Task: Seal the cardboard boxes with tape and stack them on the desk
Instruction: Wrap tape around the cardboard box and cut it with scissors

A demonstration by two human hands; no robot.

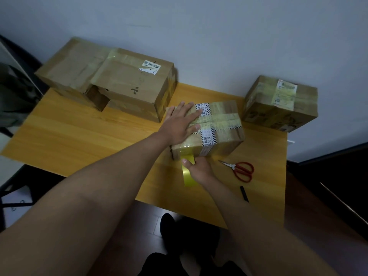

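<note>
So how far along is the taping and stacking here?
Done: nothing is stacked yet. The big box and right box stand apart on the desk.
In hand: left hand presses the middle box; right hand holds the tape roll.
Left: cutting and stacking.

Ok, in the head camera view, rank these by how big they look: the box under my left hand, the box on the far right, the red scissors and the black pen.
Largest to smallest:
1. Far right box and box under the left hand: too alike to rank, and the nearer one gains from the camera.
2. Red scissors.
3. Black pen.
</note>
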